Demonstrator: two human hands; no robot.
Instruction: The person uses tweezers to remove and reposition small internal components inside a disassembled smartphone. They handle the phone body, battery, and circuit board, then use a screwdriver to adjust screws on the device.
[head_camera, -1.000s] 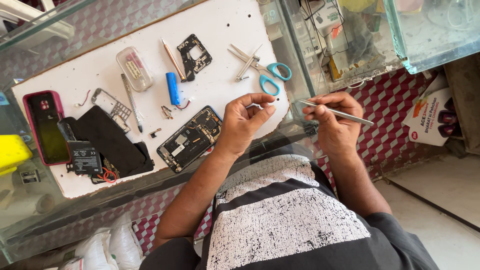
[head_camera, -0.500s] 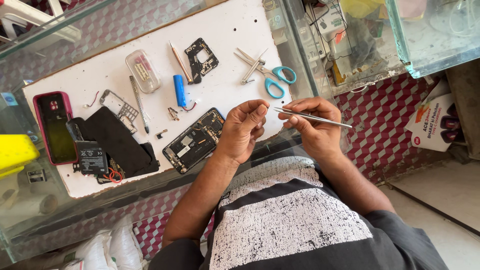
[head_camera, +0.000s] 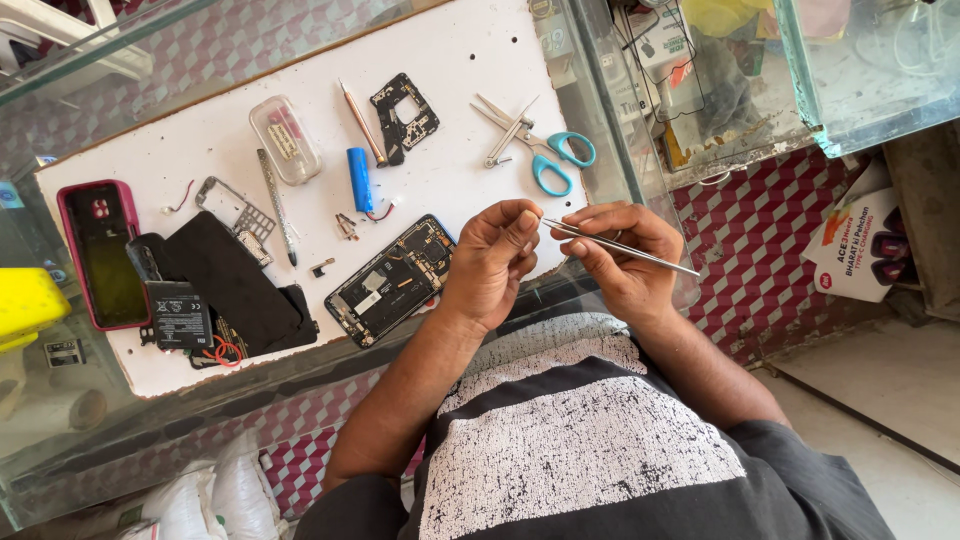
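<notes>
White work mat (head_camera: 455, 50) on glass counter, right hand (head_camera: 625, 255) pinching metal tweezers (head_camera: 620, 247), left hand (head_camera: 495, 262) fingertips pressed together at tweezer tip, opened phone (head_camera: 390, 280) at nine o'clock of it.

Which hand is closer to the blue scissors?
The right hand, but only just. It holds the tweezers a little below and to the right of the scissors. The left hand is below them, slightly to the left, near the opened phone.

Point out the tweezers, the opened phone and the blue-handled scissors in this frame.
tweezers (head_camera: 640, 250): head view, middle of the metal shaft, held in the right hand.
opened phone (head_camera: 392, 280): head view, middle of its exposed inside.
blue-handled scissors (head_camera: 553, 172): head view, on the blue handle loops.
</notes>
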